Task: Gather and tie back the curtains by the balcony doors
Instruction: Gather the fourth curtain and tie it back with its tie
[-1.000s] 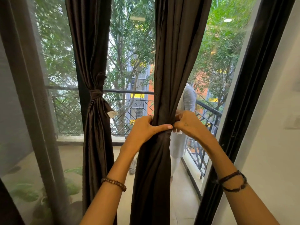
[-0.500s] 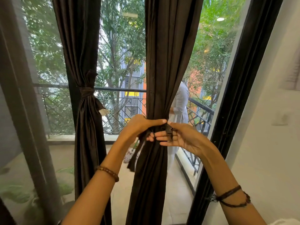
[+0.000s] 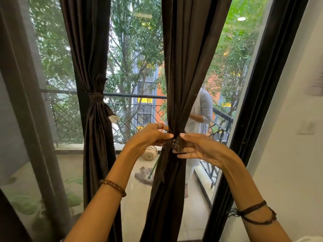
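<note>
Two dark brown curtains hang in front of the balcony glass. The left curtain (image 3: 95,137) is bunched and knotted with a tie-back (image 3: 95,97) at rail height. The right curtain (image 3: 183,75) is gathered at its waist between my hands. My left hand (image 3: 151,137) grips the bunched fabric from the left, thumb across the front. My right hand (image 3: 197,147) pinches a dark tie-back strip (image 3: 178,145) with a frayed end against the curtain's right side. A loose end of the strip hangs below my left hand.
The black door frame (image 3: 251,128) runs along the right, with a white wall (image 3: 288,154) beyond it. Outside, a person in grey (image 3: 202,116) stands by the balcony railing (image 3: 139,96). A mop (image 3: 145,175) and a pale pot (image 3: 150,152) lie on the balcony floor.
My right hand has come round from behind the curtain to its front right, bringing the tie-back strip's end with it. My left hand kept its grip on the gathered fabric.
</note>
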